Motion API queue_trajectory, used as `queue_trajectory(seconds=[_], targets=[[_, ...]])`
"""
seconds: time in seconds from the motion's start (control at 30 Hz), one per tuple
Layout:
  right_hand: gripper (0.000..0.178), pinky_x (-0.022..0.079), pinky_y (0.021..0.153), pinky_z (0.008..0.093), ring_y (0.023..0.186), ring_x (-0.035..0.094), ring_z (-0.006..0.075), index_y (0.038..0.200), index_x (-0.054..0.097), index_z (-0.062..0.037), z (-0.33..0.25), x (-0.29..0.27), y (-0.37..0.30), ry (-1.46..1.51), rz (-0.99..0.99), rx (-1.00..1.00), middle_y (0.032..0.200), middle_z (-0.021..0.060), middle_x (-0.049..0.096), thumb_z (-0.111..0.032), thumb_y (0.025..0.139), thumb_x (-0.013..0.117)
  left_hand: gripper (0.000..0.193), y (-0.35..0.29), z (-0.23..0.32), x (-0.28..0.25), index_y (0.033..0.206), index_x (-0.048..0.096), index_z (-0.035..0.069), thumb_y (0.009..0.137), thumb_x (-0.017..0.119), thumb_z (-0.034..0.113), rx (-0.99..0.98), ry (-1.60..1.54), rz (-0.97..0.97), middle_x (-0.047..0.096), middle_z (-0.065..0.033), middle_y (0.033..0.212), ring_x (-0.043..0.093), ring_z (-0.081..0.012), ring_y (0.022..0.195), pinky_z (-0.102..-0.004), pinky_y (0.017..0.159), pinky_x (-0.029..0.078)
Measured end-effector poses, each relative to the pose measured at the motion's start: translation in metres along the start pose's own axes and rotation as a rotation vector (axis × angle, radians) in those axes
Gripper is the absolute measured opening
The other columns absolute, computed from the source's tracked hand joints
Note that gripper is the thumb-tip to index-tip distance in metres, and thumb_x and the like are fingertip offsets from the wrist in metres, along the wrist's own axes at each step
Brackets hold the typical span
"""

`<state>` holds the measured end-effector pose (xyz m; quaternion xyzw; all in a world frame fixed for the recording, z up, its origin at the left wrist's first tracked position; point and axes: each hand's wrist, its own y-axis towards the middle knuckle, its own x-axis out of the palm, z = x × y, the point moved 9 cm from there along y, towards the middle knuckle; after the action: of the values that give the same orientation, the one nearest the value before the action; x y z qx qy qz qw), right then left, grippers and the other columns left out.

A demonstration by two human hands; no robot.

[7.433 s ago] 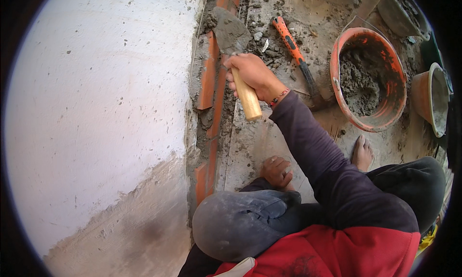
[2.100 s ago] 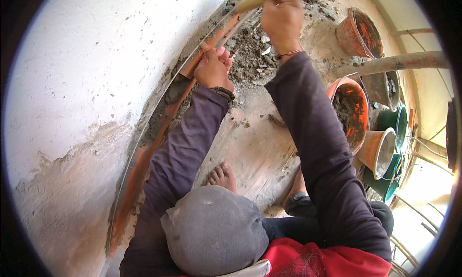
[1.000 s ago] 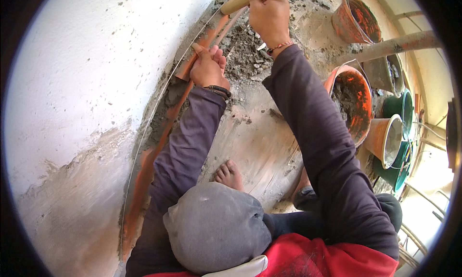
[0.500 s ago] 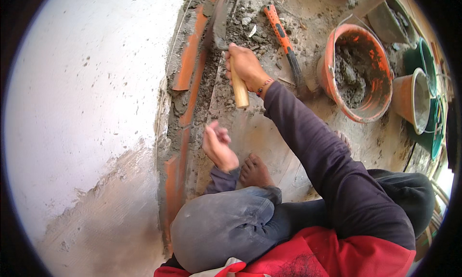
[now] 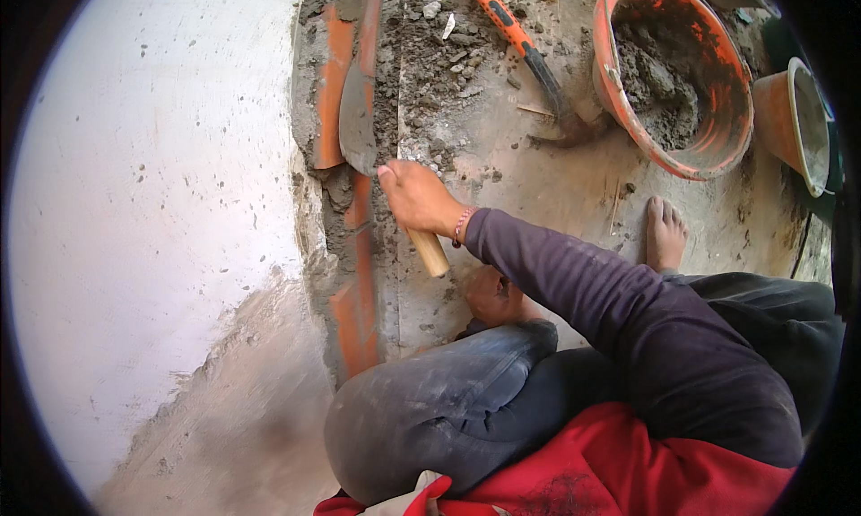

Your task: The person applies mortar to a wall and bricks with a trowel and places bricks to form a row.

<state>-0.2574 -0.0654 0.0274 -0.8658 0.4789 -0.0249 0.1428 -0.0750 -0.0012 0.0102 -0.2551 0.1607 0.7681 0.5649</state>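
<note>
My right hand (image 5: 419, 198) is closed round the wooden handle (image 5: 429, 254) of a trowel. The trowel's grey, mortar-smeared blade (image 5: 357, 121) lies along the edge of an orange brick (image 5: 334, 95) in a low course beside the wall. Wet grey mortar (image 5: 336, 189) fills the gap past that brick's near end. Farther down the course, another orange brick (image 5: 352, 323) shows near my left knee. My left hand (image 5: 484, 294) appears to be beside my left foot, partly behind the knee; its fingers are not distinguishable.
A claw hammer (image 5: 525, 45) with an orange and black handle lies on the dusty floor. An orange bucket (image 5: 610, 90) of mortar stands to the right, with a smaller bucket (image 5: 778, 121) beyond. Mortar crumbs (image 5: 439, 77) litter the floor; a white, partly bare wall (image 5: 179, 157) borders the left.
My right hand has drawn the trowel nearer to me along the bricks, and its blade now rests there. My left hand has moved away from the course toward my left foot. The view has shifted.
</note>
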Motion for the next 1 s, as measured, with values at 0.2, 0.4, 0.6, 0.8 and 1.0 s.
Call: queue_trajectory(seconds=[0.2,0.4,0.6,0.8,1.0], targets=[[0.040,0.049,0.061,0.0430,0.060,0.061,0.0267,0.079,0.051,-0.0016,0.013,-0.030,-0.017,0.023,0.076,-0.042,0.065,0.0121,0.055,-0.032,0.101,0.038,0.018,-0.005,-0.001,0.004,0.089,0.068,0.006,0.077,0.068,0.018,-0.027,0.082,-0.040,0.064,-0.0121,0.076,0.063,-0.0296,0.066,-0.0376,0.061,0.051],[0.040,0.053,0.066,0.0437,0.070,0.064,0.0373,0.079,0.056,0.0026,-0.005,-0.079,0.054,0.221,-0.129,0.250,0.077,0.0231,0.061,-0.027,0.099,0.037,0.024,-0.001,0.005,0.003,0.087,0.068,0.005,0.066,0.067,0.014,0.121,0.027,0.103,0.062,-0.0122,0.072,0.060,-0.0312,0.063,-0.0398,0.060,0.048],[0.040,0.053,0.070,0.0471,0.071,0.064,0.0398,0.080,0.059,0.0048,-0.012,-0.043,0.022,-0.077,-0.171,-0.040,0.075,0.0251,0.062,-0.024,0.097,0.037,0.024,-0.003,0.000,0.002,0.087,0.069,0.005,0.065,0.067,0.015,0.080,0.031,0.105,0.066,-0.0152,0.077,0.062,-0.0336,0.068,-0.0400,0.061,0.049],[0.040,0.047,0.072,0.0468,0.072,0.058,0.0428,0.078,0.054,0.0013,0.013,-0.005,-0.016,-0.014,-0.084,-0.044,0.072,0.0237,0.058,-0.028,0.100,0.039,0.026,-0.003,-0.004,0.009,0.089,0.068,0.006,0.071,0.069,0.025,0.066,0.087,-0.005,0.066,-0.0133,0.078,0.063,-0.0339,0.069,-0.0435,0.062,0.050],[0.039,0.048,0.060,0.0434,0.060,0.062,0.0287,0.076,0.050,0.0018,0.016,-0.016,-0.040,0.169,-0.041,0.005,0.061,0.0144,0.054,-0.028,0.100,0.041,0.024,-0.008,-0.006,0.010,0.087,0.068,0.006,0.069,0.068,0.022,0.081,0.106,0.006,0.065,-0.0131,0.076,0.063,-0.0333,0.067,-0.0421,0.062,0.050]])
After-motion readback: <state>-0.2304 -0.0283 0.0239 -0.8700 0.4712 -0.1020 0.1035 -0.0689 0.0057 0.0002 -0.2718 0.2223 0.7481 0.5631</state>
